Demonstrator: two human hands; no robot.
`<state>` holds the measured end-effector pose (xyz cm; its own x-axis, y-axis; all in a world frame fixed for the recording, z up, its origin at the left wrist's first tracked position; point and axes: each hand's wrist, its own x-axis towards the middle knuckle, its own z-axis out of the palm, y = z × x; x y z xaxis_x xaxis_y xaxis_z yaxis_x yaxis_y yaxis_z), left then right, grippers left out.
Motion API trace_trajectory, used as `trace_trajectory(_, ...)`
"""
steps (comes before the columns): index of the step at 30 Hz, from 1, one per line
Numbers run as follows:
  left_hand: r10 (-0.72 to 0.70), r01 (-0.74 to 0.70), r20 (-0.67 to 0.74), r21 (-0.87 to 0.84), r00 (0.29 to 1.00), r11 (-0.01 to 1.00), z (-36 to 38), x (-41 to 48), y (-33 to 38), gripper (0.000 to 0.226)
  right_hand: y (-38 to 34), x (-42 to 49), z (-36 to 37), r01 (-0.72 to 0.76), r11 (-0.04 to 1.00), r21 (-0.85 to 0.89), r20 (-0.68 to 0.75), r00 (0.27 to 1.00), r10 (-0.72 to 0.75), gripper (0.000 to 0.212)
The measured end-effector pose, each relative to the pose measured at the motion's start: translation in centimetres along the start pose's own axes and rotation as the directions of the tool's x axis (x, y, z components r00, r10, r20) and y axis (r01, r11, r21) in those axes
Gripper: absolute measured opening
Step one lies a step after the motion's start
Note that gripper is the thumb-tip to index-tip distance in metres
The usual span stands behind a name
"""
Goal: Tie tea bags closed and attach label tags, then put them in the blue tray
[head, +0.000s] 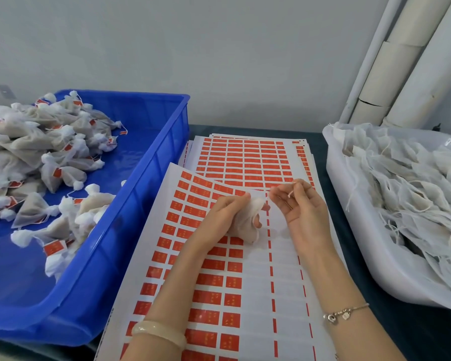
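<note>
White mesh tea bag (246,217) bunched in left hand (227,214), above part-peeled red label sheet (211,280). Its string (291,191) pinched by right hand (300,204). Blue tray (151,178) at left, tagged bags (37,152) heaped inside.

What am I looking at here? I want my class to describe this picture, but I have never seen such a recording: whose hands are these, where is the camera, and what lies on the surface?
There is no machine here: these are a person's two bare hands, filmed by one camera worn on their head and looking down. The left hand grips a white mesh tea bag. The right hand pinches a string. Beneath them lie sheets of red label stickers. On the left, a blue tray holds tagged bags. On the right, a white tub holds untied bags.
</note>
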<state>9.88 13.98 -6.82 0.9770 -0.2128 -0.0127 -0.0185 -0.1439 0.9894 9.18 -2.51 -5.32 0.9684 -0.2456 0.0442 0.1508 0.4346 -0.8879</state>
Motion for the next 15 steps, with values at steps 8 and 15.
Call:
trace_trajectory(8,-0.113,0.144,0.166,-0.183,0.980,0.973,-0.1,0.6,0.9,0.035,-0.4,0.3,-0.7,-0.042,0.945,0.324,0.008,0.999,0.042,0.013)
trace_trajectory(15,0.028,0.066,0.161,-0.544,0.986,0.837,-1.1,0.5,1.3,0.026,0.8,0.7,-0.8,-0.057,0.997,-0.061,-0.095,0.994,0.051,0.017)
